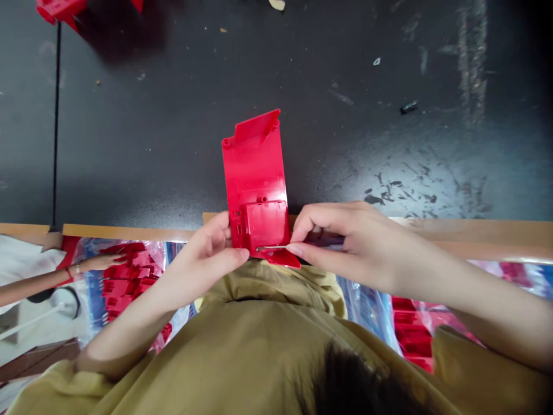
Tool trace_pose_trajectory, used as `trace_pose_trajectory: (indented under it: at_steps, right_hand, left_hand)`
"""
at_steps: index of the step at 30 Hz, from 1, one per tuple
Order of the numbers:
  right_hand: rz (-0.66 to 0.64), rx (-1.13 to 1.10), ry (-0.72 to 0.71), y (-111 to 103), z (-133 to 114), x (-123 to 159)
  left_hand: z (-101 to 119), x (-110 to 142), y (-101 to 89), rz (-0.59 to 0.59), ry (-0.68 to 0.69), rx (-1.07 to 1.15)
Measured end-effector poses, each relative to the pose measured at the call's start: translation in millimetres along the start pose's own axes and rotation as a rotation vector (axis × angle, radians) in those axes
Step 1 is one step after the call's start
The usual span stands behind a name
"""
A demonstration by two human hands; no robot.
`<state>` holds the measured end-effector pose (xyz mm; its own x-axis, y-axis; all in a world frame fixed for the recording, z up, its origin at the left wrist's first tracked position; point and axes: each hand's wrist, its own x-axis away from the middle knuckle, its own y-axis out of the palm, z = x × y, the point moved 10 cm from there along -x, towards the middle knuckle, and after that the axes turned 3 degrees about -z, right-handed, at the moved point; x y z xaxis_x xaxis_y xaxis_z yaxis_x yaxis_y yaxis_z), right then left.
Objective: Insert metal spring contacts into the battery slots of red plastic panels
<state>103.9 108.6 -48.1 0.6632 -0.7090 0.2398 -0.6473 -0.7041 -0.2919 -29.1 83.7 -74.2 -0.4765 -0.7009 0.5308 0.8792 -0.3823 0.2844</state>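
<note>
A red plastic casing part (256,173) with raised posts and a square compartment is held over the table's front edge. My left hand (216,248) grips its lower left side, thumb on top near the bottom corner. Between the thumb and forefinger of my right hand (341,236) is a thin metal rod (273,248), pinched at its right end. The rod lies across the casing's lower part, and its left tip rests near my left thumb. What shape the tip has is too small to tell.
The black table (345,144) carries small scraps, a small black piece (408,107) and another red part (60,8) at the far left. Below its edge, bags of red parts (129,276) stand left and right. Another person's hand (103,262) reaches into the left bag.
</note>
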Motion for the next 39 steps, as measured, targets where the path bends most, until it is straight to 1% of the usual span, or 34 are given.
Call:
trace_pose_trajectory:
  at_steps: [3,7,11,15,18,26,29,31,35,39]
  right_hand:
    - [0.005,0.044,0.005,1,0,-2]
    - [0.005,0.076,-0.004,1,-2,-3]
    - [-0.003,0.065,0.015,1,0,-3]
    - [-0.024,0.062,0.044,1,3,-3]
    - [-0.044,0.041,0.060,3,4,-5]
    - [-0.017,0.043,0.082,1,5,-7]
    - [-0.057,0.034,0.063,4,5,-8]
    - [-0.056,-0.012,0.072,3,7,-8]
    - [-0.022,-0.118,0.100,0,10,-6]
    - [-0.045,-0.105,0.090,5,6,-5]
  left_hand:
    - [1,1,3.6,-0.012,-0.007,0.007]
    - [-2,0,2.0,-0.002,-0.020,-0.018]
    - [0,-1,0.6,0.000,-0.002,-0.047]
    - [-2,-1,-0.2,0.008,-0.033,-0.087]
    - [-1,-1,1.2,-0.004,-0.035,-0.074]
    - [0,-1,3.1,-0.024,-0.023,-0.073]
    - [-3,-1,1.4,-0.008,-0.058,-0.063]
    - [-5,-1,0.5,-0.004,-0.081,-0.054]
    - [-2,-1,-1.2,-0.019,-0.035,-0.009]
    - [-2,-3,-6.1,-0.011,0.007,0.047]
